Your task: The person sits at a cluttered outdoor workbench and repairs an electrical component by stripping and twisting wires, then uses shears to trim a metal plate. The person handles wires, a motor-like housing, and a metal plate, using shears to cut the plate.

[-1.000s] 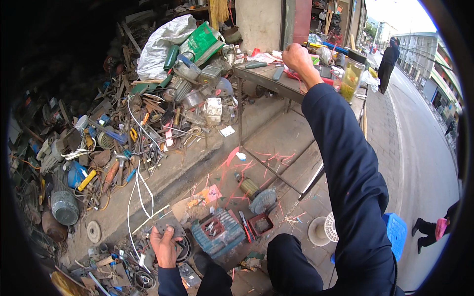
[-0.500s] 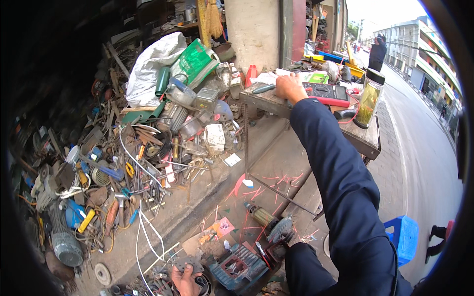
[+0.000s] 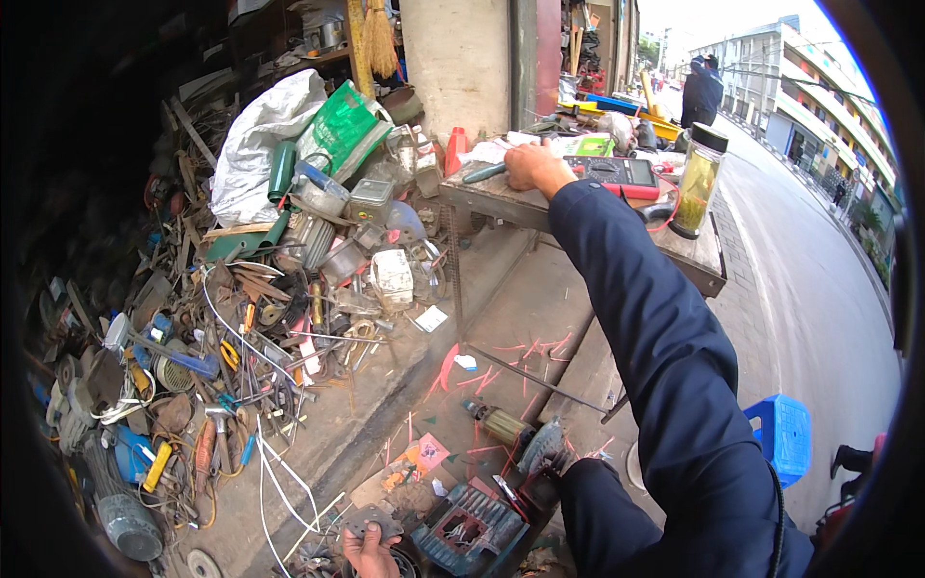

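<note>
At the bottom, my left hand [image 3: 366,551] grips a dark flat metal plate [image 3: 374,527], above an opened, blue-green motor housing [image 3: 456,542]. My right hand [image 3: 535,164] reaches onto the worn bench [image 3: 489,205], fingers curled down on white paper or cloth; what they hold, if anything, is hidden. Just left of it lies a grey-handled tool [image 3: 482,171]. To its right are a red and black multimeter [image 3: 626,176] with red leads and a tall jar [image 3: 698,185] of yellowish liquid. A motor armature [image 3: 501,426] lies on the ground by my knee.
A dense heap of tools, motors and scrap [image 3: 173,405] fills the left, with white and green sacks [image 3: 255,144] atop. A blue plastic stool [image 3: 785,438] stands at the right. A person [image 3: 703,94] stands on the sidewalk; another person's leg [image 3: 853,460] shows at lower right.
My right hand, first raised over the bench, has come down onto its top among the items. The view has shifted; my left hand still holds the plate, lower in the picture.
</note>
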Action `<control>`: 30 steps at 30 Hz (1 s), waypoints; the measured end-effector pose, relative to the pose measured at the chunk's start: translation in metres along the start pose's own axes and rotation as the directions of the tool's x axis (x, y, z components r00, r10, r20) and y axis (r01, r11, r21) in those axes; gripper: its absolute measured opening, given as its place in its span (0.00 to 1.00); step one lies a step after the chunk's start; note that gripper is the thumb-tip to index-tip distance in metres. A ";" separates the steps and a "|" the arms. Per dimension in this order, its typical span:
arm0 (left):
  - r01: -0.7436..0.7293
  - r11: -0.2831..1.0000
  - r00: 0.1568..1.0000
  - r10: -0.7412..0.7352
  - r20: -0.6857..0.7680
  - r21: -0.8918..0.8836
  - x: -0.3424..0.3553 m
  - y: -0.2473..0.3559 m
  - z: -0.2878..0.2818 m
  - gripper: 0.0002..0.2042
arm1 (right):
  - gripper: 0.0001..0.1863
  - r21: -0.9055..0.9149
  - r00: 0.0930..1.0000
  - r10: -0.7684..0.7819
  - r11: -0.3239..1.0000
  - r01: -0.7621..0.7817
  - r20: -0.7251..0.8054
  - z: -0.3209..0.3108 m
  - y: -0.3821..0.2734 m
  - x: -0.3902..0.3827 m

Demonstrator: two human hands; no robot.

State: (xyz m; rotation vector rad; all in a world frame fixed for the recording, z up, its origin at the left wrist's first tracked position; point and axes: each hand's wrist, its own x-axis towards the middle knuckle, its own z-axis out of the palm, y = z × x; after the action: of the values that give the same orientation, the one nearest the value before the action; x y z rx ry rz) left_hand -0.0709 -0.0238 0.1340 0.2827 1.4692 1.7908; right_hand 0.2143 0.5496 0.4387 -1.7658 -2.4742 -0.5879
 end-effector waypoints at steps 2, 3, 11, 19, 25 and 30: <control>0.016 1.000 1.000 -0.016 0.017 -0.016 0.001 -0.002 -0.003 0.14 | 0.20 0.062 0.999 -0.033 0.998 0.034 -0.023 -0.006 -0.008 -0.006; -0.157 0.966 0.987 0.147 0.061 0.208 0.000 -0.001 -0.005 0.14 | 0.20 0.119 0.999 -0.034 0.992 0.039 -0.040 -0.008 -0.014 -0.011; -0.011 1.000 1.000 0.011 -0.018 -0.010 -0.014 0.006 0.001 0.18 | 0.16 0.128 0.903 -0.089 0.979 0.156 -0.420 0.021 -0.052 -0.081; -0.132 0.928 0.991 0.123 0.048 0.347 -0.024 0.009 0.006 0.26 | 0.15 -0.039 0.892 -0.117 0.993 0.111 -0.436 0.018 -0.039 -0.102; -0.243 0.865 0.970 0.220 0.104 0.439 -0.024 0.003 0.004 0.25 | 0.14 0.354 0.921 -0.061 0.912 0.208 -0.385 0.022 -0.016 -0.094; 0.022 0.998 0.999 -0.020 0.025 -0.063 -0.017 -0.004 -0.006 0.24 | 0.11 0.504 0.930 -0.054 0.828 0.246 -0.364 0.021 0.000 -0.092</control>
State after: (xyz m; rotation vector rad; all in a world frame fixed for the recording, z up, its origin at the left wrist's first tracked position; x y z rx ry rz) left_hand -0.0611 -0.0394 0.1335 0.2556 1.3905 1.8071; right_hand 0.2502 0.4735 0.3960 -1.1510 -2.2444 -0.1372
